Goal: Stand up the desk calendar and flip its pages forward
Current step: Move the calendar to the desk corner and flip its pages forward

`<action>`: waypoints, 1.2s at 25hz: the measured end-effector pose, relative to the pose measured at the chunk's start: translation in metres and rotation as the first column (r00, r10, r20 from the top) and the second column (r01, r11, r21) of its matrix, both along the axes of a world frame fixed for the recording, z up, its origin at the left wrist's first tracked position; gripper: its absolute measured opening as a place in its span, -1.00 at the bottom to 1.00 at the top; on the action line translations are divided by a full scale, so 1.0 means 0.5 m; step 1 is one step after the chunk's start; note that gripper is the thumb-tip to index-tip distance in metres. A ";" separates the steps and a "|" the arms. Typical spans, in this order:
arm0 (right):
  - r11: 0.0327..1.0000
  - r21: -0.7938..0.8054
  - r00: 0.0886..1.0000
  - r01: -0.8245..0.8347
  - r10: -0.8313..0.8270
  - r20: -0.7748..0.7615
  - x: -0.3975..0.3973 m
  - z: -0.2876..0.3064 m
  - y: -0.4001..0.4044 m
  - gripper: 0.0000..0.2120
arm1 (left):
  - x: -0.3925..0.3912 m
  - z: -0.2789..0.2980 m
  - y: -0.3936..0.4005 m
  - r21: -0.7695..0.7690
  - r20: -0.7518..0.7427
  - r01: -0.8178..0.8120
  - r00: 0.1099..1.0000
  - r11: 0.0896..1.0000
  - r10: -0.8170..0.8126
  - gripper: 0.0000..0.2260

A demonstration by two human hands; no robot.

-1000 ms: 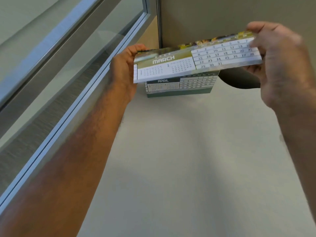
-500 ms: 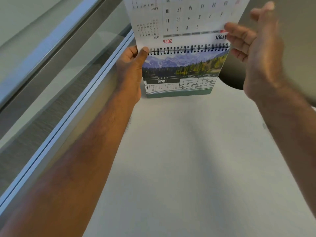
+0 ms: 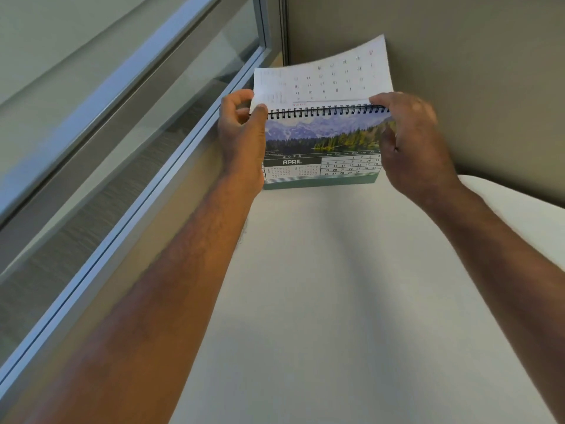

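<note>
At the far left runs a glass partition (image 3: 128, 142) with a metal frame, and beside it the left forearm reaches to the far end of the tabletop (image 3: 351, 301). The left hand (image 3: 241, 133) grips the left end of the desk calendar (image 3: 321, 166) near the spiral binding (image 3: 327, 111): the thumb lies on the front at the coil and the other fingers curl behind it.

The calendar stands upright on the far part of the tabletop, close to the corner where the partition meets the grey wall (image 3: 458, 71). Its front shows a mountain and forest picture and the APRIL grid below.

Half a second ago the flipped page (image 3: 324, 78) was raised high, almost out of view. Now it has gone past the coil and leans away toward the wall, with its back side and the reversed numbers facing the camera. One second ago the MARCH page was only halfway lifted, so I judge that this flip is almost complete and April is the open month.

At the right, the right hand (image 3: 409, 139) has come down from the raised page. Now it clasps the right end of the calendar, with the fingertips on the coil and the thumb on the front.

The page does not yet seem to lie flat on the back. The next step is probably to let it fall and then lift the April page.
</note>
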State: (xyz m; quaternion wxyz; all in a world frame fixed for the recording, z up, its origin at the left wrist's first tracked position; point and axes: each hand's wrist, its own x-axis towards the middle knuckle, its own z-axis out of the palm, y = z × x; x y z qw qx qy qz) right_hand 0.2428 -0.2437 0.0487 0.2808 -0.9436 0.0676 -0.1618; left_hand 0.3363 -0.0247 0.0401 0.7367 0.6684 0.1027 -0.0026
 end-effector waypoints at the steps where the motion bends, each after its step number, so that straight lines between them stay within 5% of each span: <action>1: 0.999 -0.032 1.000 -0.008 0.008 -0.001 0.001 -0.001 -0.001 -0.51 | -0.002 -0.004 0.001 0.029 0.015 0.015 1.000 0.999 -0.016 -0.93; 8: 0.998 -0.036 0.999 0.050 -0.050 0.004 0.041 -0.006 -0.011 -0.49 | -0.007 -0.016 0.019 0.256 0.108 0.063 0.990 0.965 -0.093 -0.92; 12: 0.926 0.312 0.956 0.213 -0.263 0.128 0.017 -0.045 0.003 -0.56 | -0.003 -0.022 0.022 0.284 0.080 0.079 0.991 0.955 -0.106 -0.88; 16: 0.672 0.649 0.912 0.356 -0.403 -0.082 -0.033 -0.116 0.041 -0.51 | 0.001 -0.027 0.024 0.290 0.079 0.088 0.990 0.953 -0.116 -0.86; 21: 0.724 0.606 0.938 0.330 -0.321 -0.127 -0.063 -0.152 0.075 -0.56 | 0.001 -0.026 0.023 0.303 0.070 0.096 0.990 0.948 -0.123 -0.85; 30: 0.665 0.602 0.870 0.443 -0.480 -0.109 -0.067 -0.134 0.034 -0.71 | -0.004 -0.020 0.023 0.284 0.062 0.109 0.989 0.953 -0.132 -0.85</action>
